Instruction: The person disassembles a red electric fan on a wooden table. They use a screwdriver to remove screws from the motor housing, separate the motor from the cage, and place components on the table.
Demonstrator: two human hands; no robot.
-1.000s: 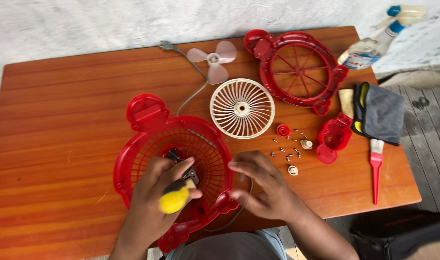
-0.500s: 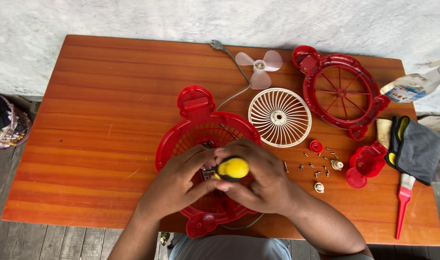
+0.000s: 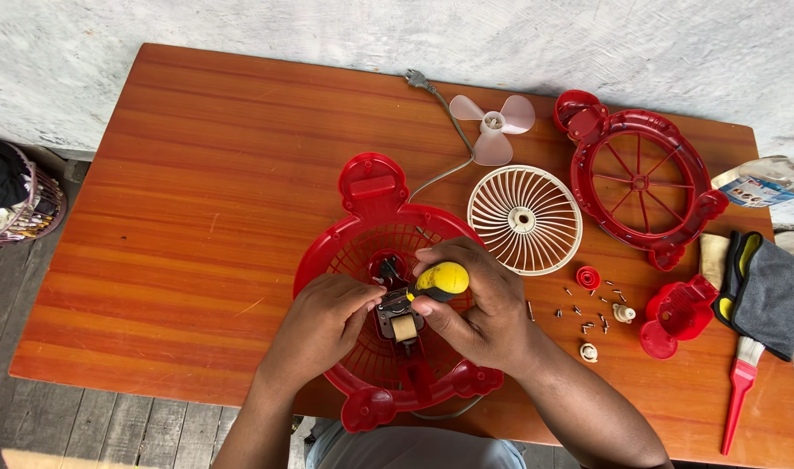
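While the blade [image 3: 494, 127], white grille [image 3: 524, 219] and screws [image 3: 592, 311] lie removed, the right hand [image 3: 475, 313] clamps a screwdriver [image 3: 440, 280] at the motor [image 3: 395, 314]; the left hand [image 3: 323, 326] pinches it steady.

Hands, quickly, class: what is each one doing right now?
Left hand: fingers rest on the small motor inside the red fan housing; grip unclear.
Right hand: closed around the yellow-handled screwdriver.
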